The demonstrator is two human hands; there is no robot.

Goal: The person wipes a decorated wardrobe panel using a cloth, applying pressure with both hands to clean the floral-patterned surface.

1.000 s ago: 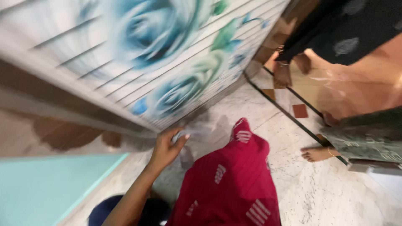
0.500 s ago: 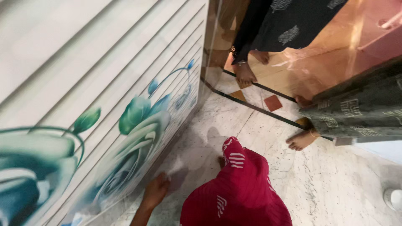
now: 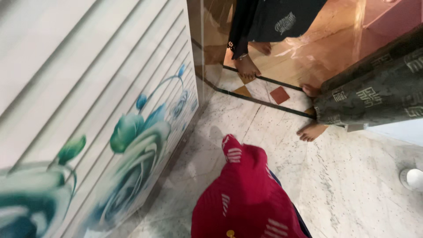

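A home, by the look: veined marble floor (image 3: 352,185) underfoot, a ribbed wall panel (image 3: 110,110) printed with blue roses at nine o'clock, bare feet (image 3: 310,131) at one o'clock.

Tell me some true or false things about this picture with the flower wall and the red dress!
1. The ribbed panel has blue-green roses painted on it. True.
2. The red garment is plain, with no pattern. False: it has white striped marks.
3. Bare feet of other people stand on the marble floor. True.
4. The person's hands are both in view. False: neither hand shows.
5. The small floor tile beyond the dark border line is green. False: it is reddish-brown.
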